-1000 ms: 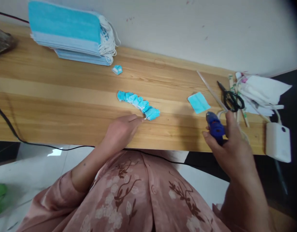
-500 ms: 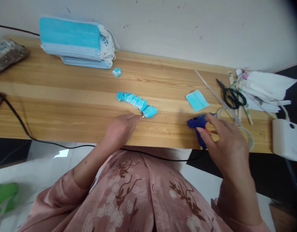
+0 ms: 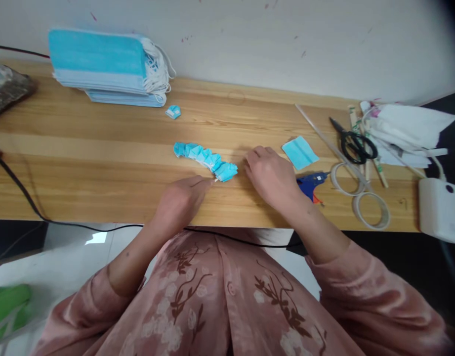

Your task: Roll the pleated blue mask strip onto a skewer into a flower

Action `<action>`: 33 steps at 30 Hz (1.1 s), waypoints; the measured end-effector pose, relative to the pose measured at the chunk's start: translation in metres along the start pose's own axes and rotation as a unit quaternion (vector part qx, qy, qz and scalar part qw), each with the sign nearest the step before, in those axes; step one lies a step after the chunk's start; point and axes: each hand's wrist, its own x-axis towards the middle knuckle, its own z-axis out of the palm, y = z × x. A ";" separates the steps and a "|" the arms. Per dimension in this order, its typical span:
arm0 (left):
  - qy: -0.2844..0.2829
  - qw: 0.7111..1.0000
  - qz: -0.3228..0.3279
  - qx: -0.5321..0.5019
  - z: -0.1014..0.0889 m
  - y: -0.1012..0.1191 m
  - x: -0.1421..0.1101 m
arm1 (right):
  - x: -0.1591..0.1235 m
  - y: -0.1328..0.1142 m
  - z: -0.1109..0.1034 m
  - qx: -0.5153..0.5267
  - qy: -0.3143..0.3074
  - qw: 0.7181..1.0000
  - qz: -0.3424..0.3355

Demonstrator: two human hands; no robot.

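Observation:
A pleated blue-and-white strip of mask fabric (image 3: 202, 156) lies across the middle of the wooden table. Under its right end, my left hand (image 3: 181, 198) pinches a thin white piece that sticks out from the strip; the strip rests on the tabletop. Just right of that end is my right hand (image 3: 273, 177), palm down with bent fingers, a small gap from the fabric and with nothing seen in it. Behind its wrist lies a blue glue gun (image 3: 309, 185), partly covered by the forearm. A flat blue square (image 3: 300, 152) lies beyond that hand.
A stack of blue face masks (image 3: 101, 62) stands at back left, with a small folded blue piece (image 3: 173, 111) beside it. At right are black-handled scissors (image 3: 356, 147), tape rolls (image 3: 371, 210), a clear glue stick (image 3: 316, 128) and a white box (image 3: 440, 210). A black cable (image 3: 101, 228) runs along the front edge.
My right hand has let go of the glue gun, leaving it on the table, and moved left to beside the strip. My left hand keeps its pinch in nearly the same place.

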 end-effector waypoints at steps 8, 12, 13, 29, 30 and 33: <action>-0.012 1.000 -0.008 0.010 0.000 -0.001 0.001 | -0.020 0.041 -0.032 0.564 -0.027 0.818 0.108; -0.018 1.000 -0.009 0.010 0.000 -0.002 0.001 | -0.063 0.059 -0.040 0.582 0.095 0.797 0.129; -0.017 1.000 -0.009 0.008 -0.001 -0.001 0.001 | -0.073 0.061 -0.039 0.565 0.108 0.809 0.120; -0.047 0.998 -0.036 -0.010 -0.003 -0.002 0.003 | -0.061 -0.015 0.025 0.104 0.242 0.956 -0.125; -0.045 0.998 -0.035 -0.015 -0.003 -0.002 0.003 | -0.056 -0.017 0.028 0.104 0.245 0.954 -0.142; -0.036 0.999 -0.027 -0.028 -0.003 -0.001 0.004 | -0.046 -0.018 0.036 0.100 0.239 0.951 -0.169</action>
